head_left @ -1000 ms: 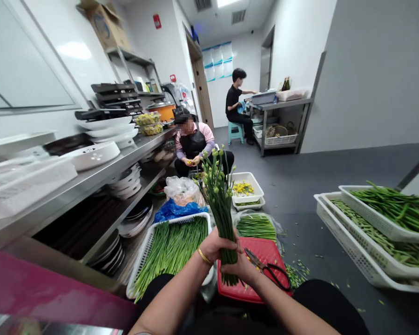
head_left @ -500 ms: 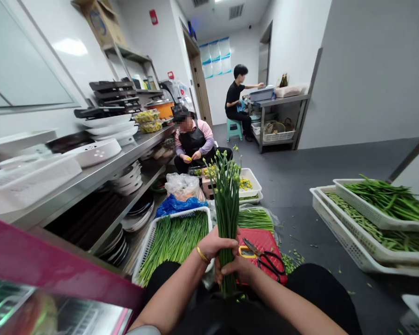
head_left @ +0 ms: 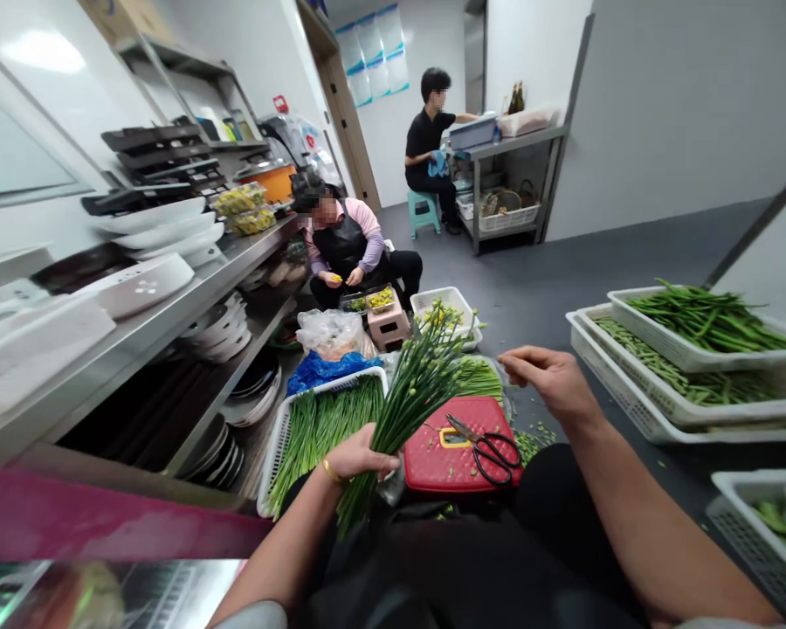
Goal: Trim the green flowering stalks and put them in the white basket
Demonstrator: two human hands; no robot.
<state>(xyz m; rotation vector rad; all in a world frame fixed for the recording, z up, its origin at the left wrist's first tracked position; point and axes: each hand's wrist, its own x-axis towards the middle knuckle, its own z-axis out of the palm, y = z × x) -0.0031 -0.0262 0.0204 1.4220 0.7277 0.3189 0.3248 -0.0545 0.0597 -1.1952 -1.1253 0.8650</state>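
My left hand [head_left: 361, 456], with a gold bracelet at the wrist, is wrapped round a bunch of flowering chives [head_left: 410, 384]. The bunch tilts to the right, its buds uppermost and its cut ends low by my lap. Out to the right, my right hand [head_left: 547, 377] is raised with thumb and fingers pinched together; whatever may be between them is too small to make out. Scissors with black handles [head_left: 491, 454] lie on a red case with a yellow handle [head_left: 425, 463], between my knees. More chive stems [head_left: 327, 428] fill a white basket on the left.
Stacked white baskets of green beans [head_left: 668, 411] stand on the right. Another white basket [head_left: 727, 515] is nearer. A steel shelf [head_left: 236, 271] with dishes runs along the left. One person [head_left: 341, 245] sits ahead handling yellow flowers; another [head_left: 425, 140] sits at a far table.
My right hand has let go of the bunch and moved out to the right. The bunch, upright before, now leans right in my left hand, which has shifted left. The camera view has tilted down.
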